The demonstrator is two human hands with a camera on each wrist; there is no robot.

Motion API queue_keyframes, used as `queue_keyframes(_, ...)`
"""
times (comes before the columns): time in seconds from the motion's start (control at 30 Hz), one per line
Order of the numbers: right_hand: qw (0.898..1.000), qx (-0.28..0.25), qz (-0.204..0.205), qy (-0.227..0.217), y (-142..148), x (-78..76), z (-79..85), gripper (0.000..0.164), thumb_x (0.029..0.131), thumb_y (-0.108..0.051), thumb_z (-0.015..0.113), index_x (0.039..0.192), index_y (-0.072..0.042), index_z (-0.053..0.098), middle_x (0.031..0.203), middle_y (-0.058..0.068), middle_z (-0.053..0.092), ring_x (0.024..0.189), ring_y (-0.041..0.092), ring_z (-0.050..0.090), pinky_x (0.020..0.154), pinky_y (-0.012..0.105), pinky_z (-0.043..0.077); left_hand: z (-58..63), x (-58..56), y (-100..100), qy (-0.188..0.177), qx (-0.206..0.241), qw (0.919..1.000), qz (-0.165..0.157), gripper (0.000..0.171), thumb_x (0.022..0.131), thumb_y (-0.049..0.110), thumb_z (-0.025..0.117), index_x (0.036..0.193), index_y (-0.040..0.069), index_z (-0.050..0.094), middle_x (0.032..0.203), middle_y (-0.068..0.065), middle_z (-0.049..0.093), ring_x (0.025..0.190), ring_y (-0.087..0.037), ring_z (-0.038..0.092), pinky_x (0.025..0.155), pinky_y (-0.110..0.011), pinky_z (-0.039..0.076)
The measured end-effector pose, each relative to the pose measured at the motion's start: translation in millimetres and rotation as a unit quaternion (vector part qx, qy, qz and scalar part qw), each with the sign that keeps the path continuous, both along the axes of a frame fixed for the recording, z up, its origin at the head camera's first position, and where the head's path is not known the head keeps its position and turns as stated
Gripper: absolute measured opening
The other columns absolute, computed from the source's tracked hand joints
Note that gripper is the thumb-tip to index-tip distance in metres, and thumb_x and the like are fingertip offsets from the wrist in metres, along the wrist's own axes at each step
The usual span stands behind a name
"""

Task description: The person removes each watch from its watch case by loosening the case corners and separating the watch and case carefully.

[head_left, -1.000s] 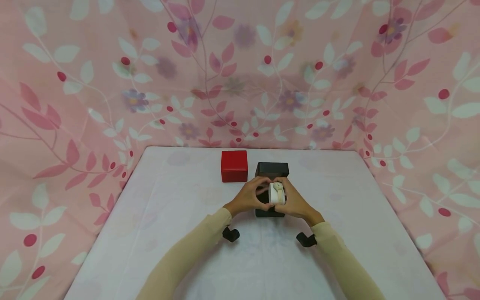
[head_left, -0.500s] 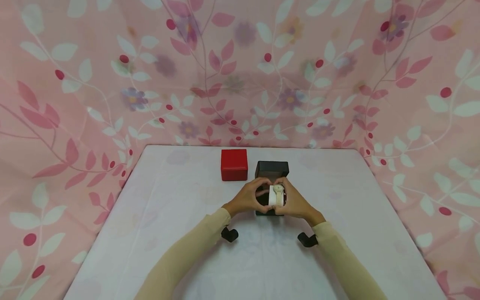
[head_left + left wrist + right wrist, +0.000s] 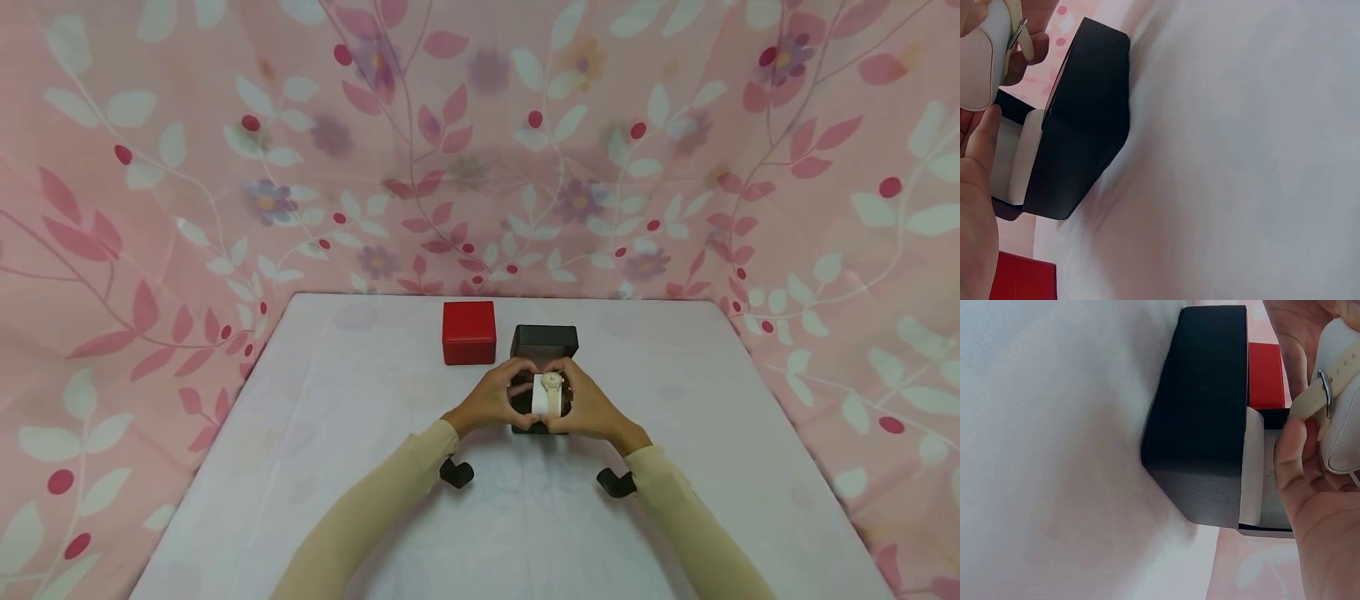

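A wristwatch (image 3: 552,382) with a pale cream strap (image 3: 1342,370) is wrapped around a white cushion (image 3: 975,70). Both hands hold it just above an open black box (image 3: 543,337), whose lid stands up behind. My left hand (image 3: 495,397) grips the cushion from the left, its thumb on the near end. From the right, my right hand (image 3: 592,406) curls around the watch, with the thumb by the strap's loose end. A metal buckle (image 3: 1325,394) shows in the right wrist view. Some fingertips are hidden behind the cushion.
A closed red box (image 3: 468,333) stands left of the black one, near the back of the white-covered table (image 3: 360,375). Floral pink cloth (image 3: 480,167) hangs behind and at both sides. Black wrist mounts (image 3: 617,482) hang beneath the sleeves.
The cushion with the watch has shifted slightly left and tilted a little, so the watch face sits lower in the head view. Both hands keep nearly the same place; the boxes have stayed put.
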State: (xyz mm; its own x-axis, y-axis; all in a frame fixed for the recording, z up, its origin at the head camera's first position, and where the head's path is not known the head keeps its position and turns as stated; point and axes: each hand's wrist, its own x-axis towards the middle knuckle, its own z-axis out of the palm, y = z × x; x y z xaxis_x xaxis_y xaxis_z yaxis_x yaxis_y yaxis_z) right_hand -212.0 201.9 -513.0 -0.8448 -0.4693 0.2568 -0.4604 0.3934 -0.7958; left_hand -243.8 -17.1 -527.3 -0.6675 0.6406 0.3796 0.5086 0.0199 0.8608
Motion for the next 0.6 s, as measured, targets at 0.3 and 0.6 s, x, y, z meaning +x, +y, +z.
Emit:
queue_keyframes(0.3, 0.999, -0.021, 0.028, -0.014, 3.2, 0.1, 1.8, 0.073, 0.068, -0.006, 0.079, 0.128, -0.011, 0.039, 0.117, 0.006, 0.049, 0.089, 0.021, 0.054, 0.068, 0.032, 0.054, -1.8, -2.4, 0.4, 0.013, 0.006, 0.9999, -0.007, 0.069, 0.068, -0.002, 0.083, 0.127, 0.003, 0.048, 0.125, -0.009, 0.049, 0.123, -0.021, 0.049, 0.094, -0.036, 0.049)
queue_keyframes(0.6, 0.999, 0.016, 0.028, -0.004, 4.8, 0.7, -2.8, 0.071, 0.07, -0.006, 0.072, 0.131, -0.014, 0.036, 0.112, 0.005, 0.048, 0.081, 0.018, 0.051, 0.062, 0.029, 0.05, -6.4, -0.6, 2.4, -0.01, 0.009, 0.9999, 0.004, 0.07, 0.067, -0.002, 0.085, 0.127, 0.004, 0.049, 0.125, -0.008, 0.048, 0.122, -0.018, 0.049, 0.095, -0.035, 0.049)
